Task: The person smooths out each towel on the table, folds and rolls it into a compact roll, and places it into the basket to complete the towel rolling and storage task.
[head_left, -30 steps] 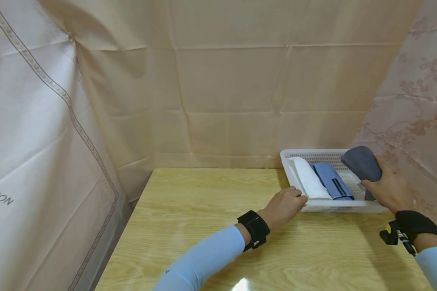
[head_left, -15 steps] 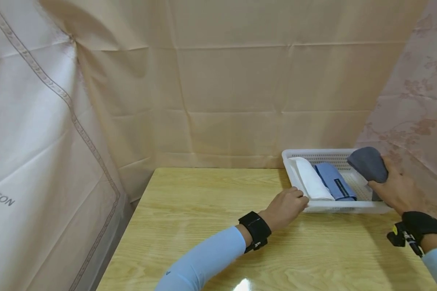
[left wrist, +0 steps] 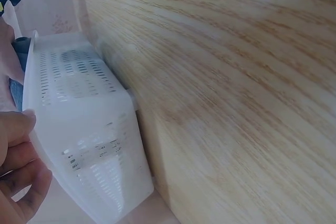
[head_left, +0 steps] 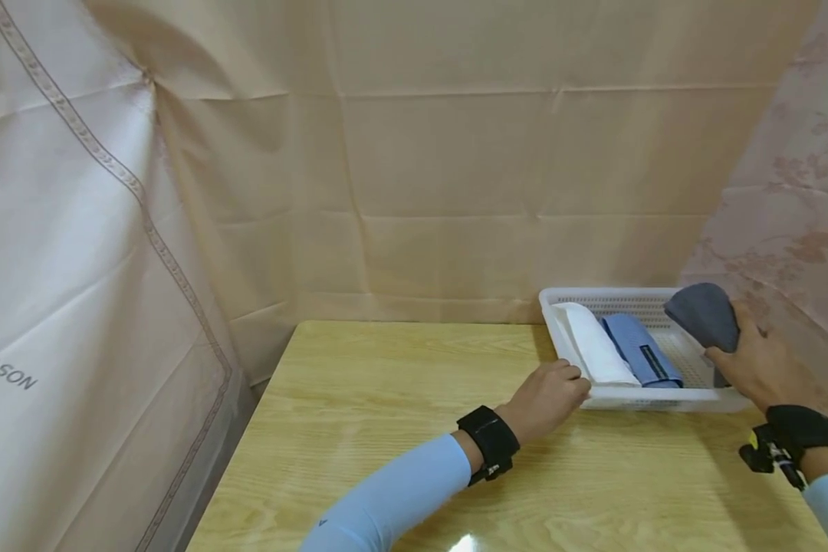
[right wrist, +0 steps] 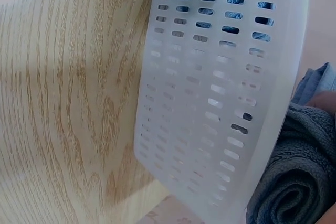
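A white perforated plastic basket (head_left: 662, 398) stands at the right of the table. My left hand (head_left: 548, 395) is at its near left corner; in the left wrist view, thumb and fingers pinch the basket's rim. Inside lie a white rolled towel (head_left: 596, 345) and, to its right, a blue rolled towel (head_left: 638, 345) with a dark label. My right hand (head_left: 766, 364) grips a dark grey rolled towel (head_left: 705, 316), tilted over the basket's right side. Its spiral end shows beside the rim in the right wrist view. The towel's lower part is mostly hidden by the hand.
The wood-grain table (head_left: 414, 368) extends left of the basket. Beige cloth (head_left: 441, 161) hangs behind it. White cloth (head_left: 76, 307) hangs at the left and flowered cloth (head_left: 800, 199) at the right, close to the right hand.
My right hand and the grey towel have shifted slightly right over the basket. The left hand stays at the corner. The head view has also shifted a little.
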